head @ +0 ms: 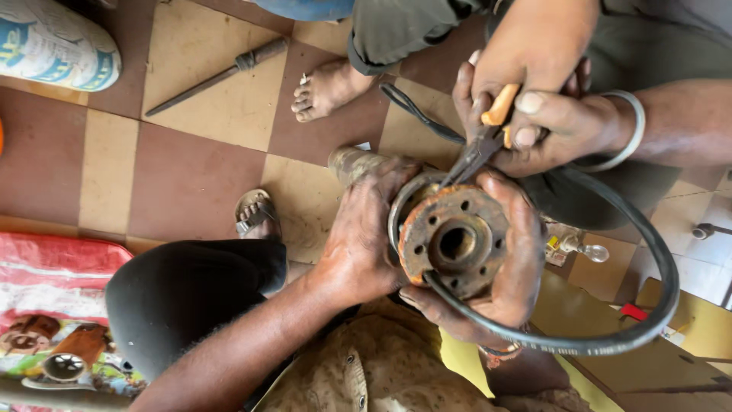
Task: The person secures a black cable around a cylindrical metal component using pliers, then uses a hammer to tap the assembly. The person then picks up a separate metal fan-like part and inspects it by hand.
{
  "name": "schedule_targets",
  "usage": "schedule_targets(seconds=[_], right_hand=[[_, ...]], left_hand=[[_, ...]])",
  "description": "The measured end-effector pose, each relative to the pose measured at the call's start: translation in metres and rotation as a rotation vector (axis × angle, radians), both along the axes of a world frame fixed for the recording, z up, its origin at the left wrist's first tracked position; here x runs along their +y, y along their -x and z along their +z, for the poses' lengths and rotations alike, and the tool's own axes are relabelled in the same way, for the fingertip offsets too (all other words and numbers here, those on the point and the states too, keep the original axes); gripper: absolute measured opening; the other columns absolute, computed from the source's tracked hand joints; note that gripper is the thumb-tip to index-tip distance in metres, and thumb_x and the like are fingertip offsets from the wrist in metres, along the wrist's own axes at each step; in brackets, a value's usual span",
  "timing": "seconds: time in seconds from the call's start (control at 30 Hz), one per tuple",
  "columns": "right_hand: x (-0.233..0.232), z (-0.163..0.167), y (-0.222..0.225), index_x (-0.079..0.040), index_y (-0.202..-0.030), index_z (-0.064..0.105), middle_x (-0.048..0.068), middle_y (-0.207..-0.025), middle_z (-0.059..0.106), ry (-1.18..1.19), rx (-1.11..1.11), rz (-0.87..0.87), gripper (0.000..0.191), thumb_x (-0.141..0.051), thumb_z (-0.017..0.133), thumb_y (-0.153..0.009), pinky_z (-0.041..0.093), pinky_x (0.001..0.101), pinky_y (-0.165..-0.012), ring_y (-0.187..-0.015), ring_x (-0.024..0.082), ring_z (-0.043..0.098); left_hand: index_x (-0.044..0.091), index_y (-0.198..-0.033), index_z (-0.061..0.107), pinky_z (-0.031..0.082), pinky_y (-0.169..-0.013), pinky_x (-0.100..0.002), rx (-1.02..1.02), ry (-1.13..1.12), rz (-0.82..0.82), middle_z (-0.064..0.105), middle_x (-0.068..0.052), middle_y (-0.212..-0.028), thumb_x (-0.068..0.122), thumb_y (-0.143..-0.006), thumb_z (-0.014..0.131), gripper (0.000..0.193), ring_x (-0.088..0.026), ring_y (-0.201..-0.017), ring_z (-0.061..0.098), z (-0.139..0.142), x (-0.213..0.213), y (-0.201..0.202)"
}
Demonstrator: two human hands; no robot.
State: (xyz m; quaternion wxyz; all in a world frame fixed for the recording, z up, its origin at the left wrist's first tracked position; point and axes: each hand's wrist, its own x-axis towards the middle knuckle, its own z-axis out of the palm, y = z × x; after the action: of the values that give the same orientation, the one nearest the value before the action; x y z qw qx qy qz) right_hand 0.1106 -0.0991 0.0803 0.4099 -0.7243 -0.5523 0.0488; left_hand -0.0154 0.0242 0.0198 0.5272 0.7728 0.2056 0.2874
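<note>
Above the checkered floor (pixel 191 175), a black rubber belt (pixel 656 252) loops around a rusty round hub (pixel 455 240). Left hand (pixel 358 236) and right hand (pixel 515 267) both grip the hub from either side. Another person's hands (pixel 534 107) press orange-handled pliers (pixel 484 137) against its upper rim.
</note>
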Motion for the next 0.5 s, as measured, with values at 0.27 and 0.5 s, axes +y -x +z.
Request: schedule_targets(seconds=[0.27, 0.5], right_hand=[[0.001, -0.015, 0.009, -0.006, -0.166, 0.018, 0.021, -0.160, 0.038, -0.117, 0.178, -0.018, 0.120, -0.040, 0.094, -0.079, 0.049, 0.0414, -0.113, -0.142, 0.033, 0.049], [-0.009, -0.010, 0.002, -0.004, -0.162, 0.019, 0.026, -0.152, 0.042, 0.014, -0.029, -0.036, 0.123, -0.048, 0.089, -0.071, 0.051, 0.0479, -0.114, -0.138, 0.037, 0.052]], left_hand=[[0.003, -0.148, 0.038, 0.040, -0.118, -0.054, 0.018, -0.020, -0.017, 0.048, -0.023, -0.148, 0.029, -0.074, 0.094, 0.096, -0.042, -0.138, 0.049, -0.012, 0.001, -0.007], [0.001, -0.150, 0.037, 0.038, -0.119, -0.054, 0.053, 0.003, -0.017, 0.047, -0.024, -0.150, 0.031, -0.075, 0.093, 0.098, -0.043, -0.140, 0.048, -0.011, -0.002, -0.006]])
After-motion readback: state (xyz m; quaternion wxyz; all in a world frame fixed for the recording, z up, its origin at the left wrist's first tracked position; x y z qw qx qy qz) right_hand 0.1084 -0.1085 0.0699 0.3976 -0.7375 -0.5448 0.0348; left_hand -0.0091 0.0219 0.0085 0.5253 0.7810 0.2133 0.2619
